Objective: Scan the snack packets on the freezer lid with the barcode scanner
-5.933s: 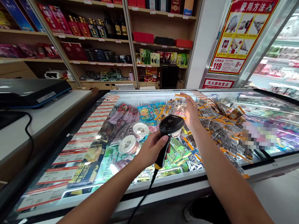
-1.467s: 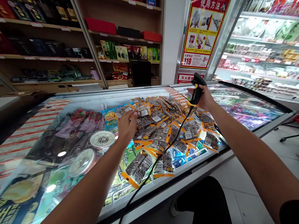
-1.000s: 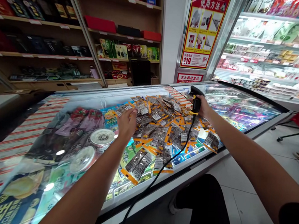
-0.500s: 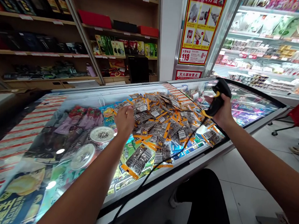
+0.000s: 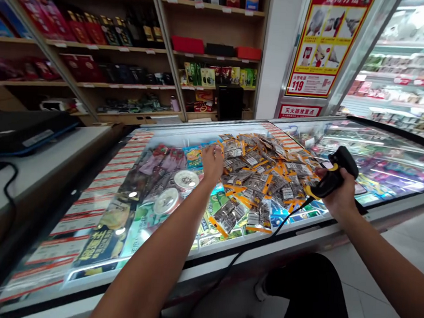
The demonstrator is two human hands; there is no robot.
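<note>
Holding the scanner [image 5: 331, 179] by its handle [image 5: 324, 185], the right hand [image 5: 340, 194] presumably leaves its head [image 5: 344, 160] unblocked; the left hand [image 5: 212, 162] curls beside packets [image 5: 254, 177], its grasp unclear.

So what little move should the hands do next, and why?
Maybe move the scanner left over the orange-edged packets, because the right hand holds it near their right side, while the left hand is at their left edge. I can't tell whether that hand holds one.
</note>
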